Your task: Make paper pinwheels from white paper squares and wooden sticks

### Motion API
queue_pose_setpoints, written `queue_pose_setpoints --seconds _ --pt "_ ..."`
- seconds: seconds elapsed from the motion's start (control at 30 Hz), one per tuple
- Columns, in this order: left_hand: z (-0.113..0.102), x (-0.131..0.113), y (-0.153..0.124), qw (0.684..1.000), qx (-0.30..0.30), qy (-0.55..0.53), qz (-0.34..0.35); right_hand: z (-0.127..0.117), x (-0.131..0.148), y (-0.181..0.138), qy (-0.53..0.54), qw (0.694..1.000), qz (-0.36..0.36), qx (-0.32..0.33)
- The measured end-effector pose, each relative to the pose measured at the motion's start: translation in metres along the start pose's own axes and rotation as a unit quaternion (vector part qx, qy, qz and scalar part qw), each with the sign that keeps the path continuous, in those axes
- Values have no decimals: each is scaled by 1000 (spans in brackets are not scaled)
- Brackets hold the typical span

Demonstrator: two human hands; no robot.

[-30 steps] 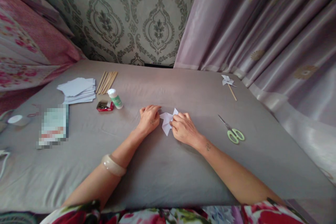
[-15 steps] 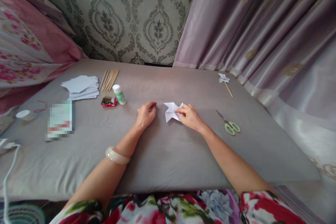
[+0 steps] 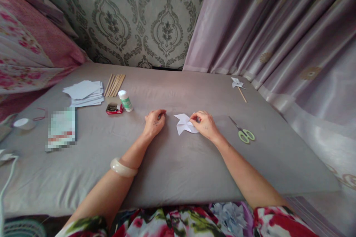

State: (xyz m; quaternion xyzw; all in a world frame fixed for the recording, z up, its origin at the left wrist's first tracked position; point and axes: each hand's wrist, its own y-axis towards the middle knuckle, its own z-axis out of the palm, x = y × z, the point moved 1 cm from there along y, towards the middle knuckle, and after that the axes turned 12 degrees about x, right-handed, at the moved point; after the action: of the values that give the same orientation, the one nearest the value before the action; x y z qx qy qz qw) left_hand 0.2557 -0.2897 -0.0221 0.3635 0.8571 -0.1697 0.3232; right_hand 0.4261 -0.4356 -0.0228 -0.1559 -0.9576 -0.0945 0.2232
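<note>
A white paper pinwheel (image 3: 183, 123) with pointed blades lies at the middle of the cloth-covered table. My right hand (image 3: 204, 124) is at its right side, thumb and index finger pinched on the paper and covering part of a blade. To the left, apart from the pinwheel, my left hand (image 3: 155, 121) rests on the cloth with curled fingers. Something small and dark shows between them, too small to name. Scissors (image 3: 244, 133) with pale green handles lie open, right of my right hand.
Farther left stand a white-and-green glue bottle (image 3: 126, 102) and a red box (image 3: 114, 109) of small metal pieces. Behind are wooden sticks (image 3: 115, 85) and stacked white paper (image 3: 85, 92). A pinwheel on a stick (image 3: 237, 83) lies at the back right. A blurred packet (image 3: 61, 129) is at left.
The pinwheel has turned slightly on the table. My right hand has shifted a little right, its fingers now pinched at the right blade instead of at the centre. My left hand has stayed nearly still.
</note>
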Motion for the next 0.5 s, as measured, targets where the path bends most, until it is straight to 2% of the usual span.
queue_pose_setpoints --seconds 0.07,0.23,0.5 --pt "0 0 0 1000 2 2 -3 -2 2 -5 -30 999 -10 -9" --pt "0 -2 -1 1000 2 5 -3 1 13 -18 -98 993 -54 37" --pt "0 -1 -2 1000 -1 6 -4 5 23 -14 -150 983 -89 53"
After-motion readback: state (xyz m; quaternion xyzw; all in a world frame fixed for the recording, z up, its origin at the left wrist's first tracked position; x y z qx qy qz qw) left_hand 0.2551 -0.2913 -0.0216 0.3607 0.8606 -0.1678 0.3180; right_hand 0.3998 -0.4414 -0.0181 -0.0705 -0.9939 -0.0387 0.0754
